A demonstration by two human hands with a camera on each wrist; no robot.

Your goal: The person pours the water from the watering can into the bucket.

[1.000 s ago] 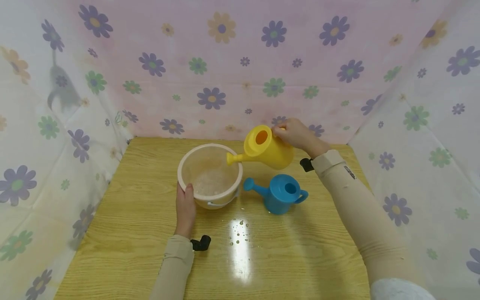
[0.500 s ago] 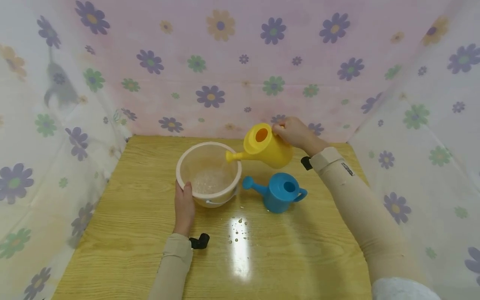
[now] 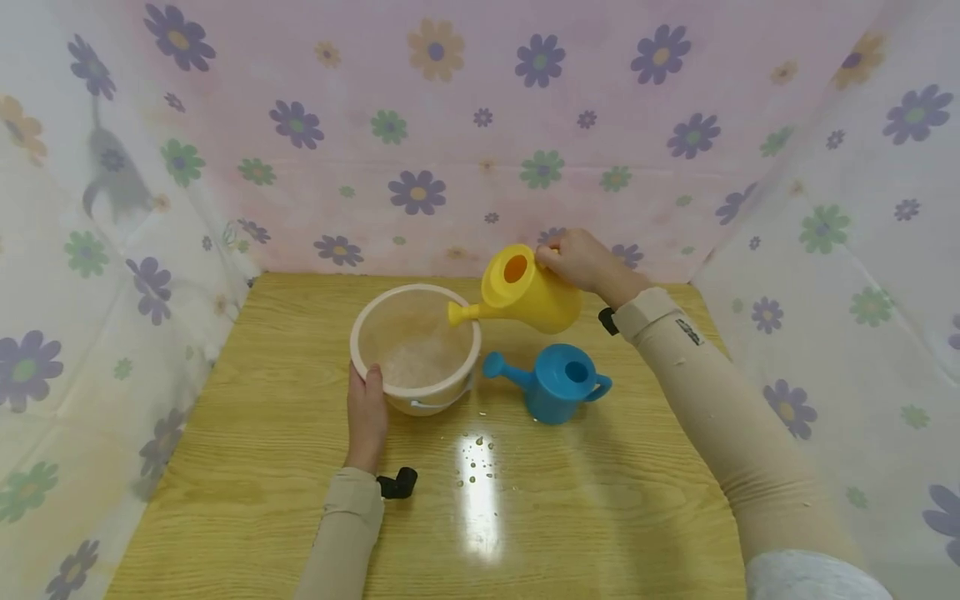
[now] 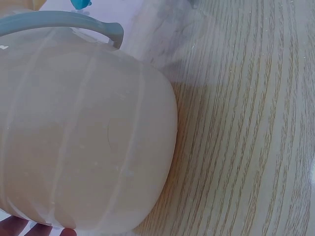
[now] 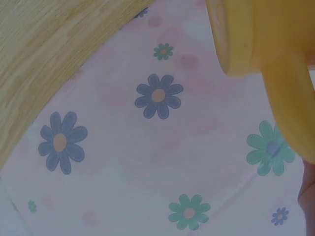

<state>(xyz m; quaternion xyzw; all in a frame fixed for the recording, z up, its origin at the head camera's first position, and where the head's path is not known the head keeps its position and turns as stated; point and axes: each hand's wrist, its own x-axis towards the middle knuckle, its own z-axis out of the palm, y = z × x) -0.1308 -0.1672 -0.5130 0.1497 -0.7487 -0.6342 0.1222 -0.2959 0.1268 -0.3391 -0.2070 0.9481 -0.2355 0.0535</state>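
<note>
A translucent cream bucket point(image 3: 415, 346) with water in it stands on the wooden table point(image 3: 262, 433). My left hand point(image 3: 366, 415) holds its near left side, thumb on the rim; in the left wrist view the bucket point(image 4: 83, 132) fills the frame with fingertips at the bottom. My right hand point(image 3: 576, 258) grips the handle of a yellow watering can point(image 3: 525, 292), held tilted above the table with its spout point(image 3: 461, 313) over the bucket's right rim. The right wrist view shows the yellow can point(image 5: 270, 54) close up. A blue watering can point(image 3: 558, 385) stands upright on the table, right of the bucket.
Water drops point(image 3: 474, 467) lie on the table in front of the bucket. Flowered cloth walls point(image 3: 420, 133) close in the back and both sides. Bare tabletop stretches toward the near edge.
The yellow can has shifted slightly left and up, staying tilted over the bucket. The left hand has kept its hold on the bucket.
</note>
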